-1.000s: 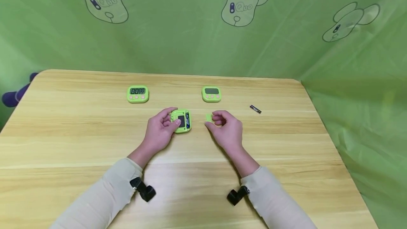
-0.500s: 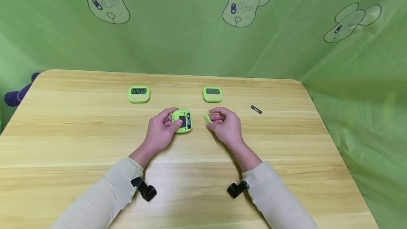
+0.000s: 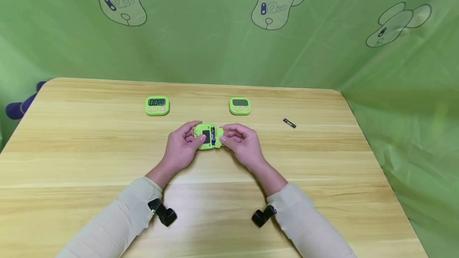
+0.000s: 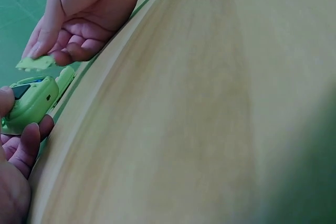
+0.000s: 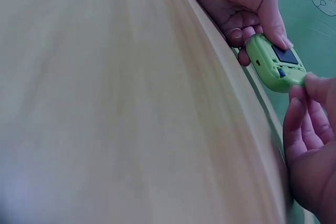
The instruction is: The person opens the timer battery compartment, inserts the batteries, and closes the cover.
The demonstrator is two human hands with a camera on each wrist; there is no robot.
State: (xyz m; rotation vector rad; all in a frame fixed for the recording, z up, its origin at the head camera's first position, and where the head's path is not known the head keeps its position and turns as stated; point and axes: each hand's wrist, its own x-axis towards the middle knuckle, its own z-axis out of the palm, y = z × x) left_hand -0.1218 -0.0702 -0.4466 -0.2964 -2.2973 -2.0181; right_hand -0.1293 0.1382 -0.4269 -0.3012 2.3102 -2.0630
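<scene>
My left hand (image 3: 182, 143) grips a green digital timer (image 4: 35, 106) with its back facing up, the thumb lying on the dark square in its middle. A dark blue battery (image 3: 213, 135) sits in the slot along the timer's right side. Between the thumb and fingers of my right hand (image 3: 243, 143) is a small green battery cover (image 4: 35, 63), held at the slot's right edge. From the left wrist view, the cover appears tilted above the timer's end. My right fingertips hide part of the cover in the right wrist view.
Behind my hands two more green timers lie face up: the left timer (image 3: 157, 106) shows digits, the right timer (image 3: 240, 106) has a blank screen. A loose dark battery (image 3: 289, 123) lies to the right on the wooden table (image 3: 322, 162). Green cloth (image 3: 201, 43) hangs behind it.
My right hand has turned the battery cover and brought it left, from apart to the timer's open slot. The left hand and its timer have stayed nearly still.
</scene>
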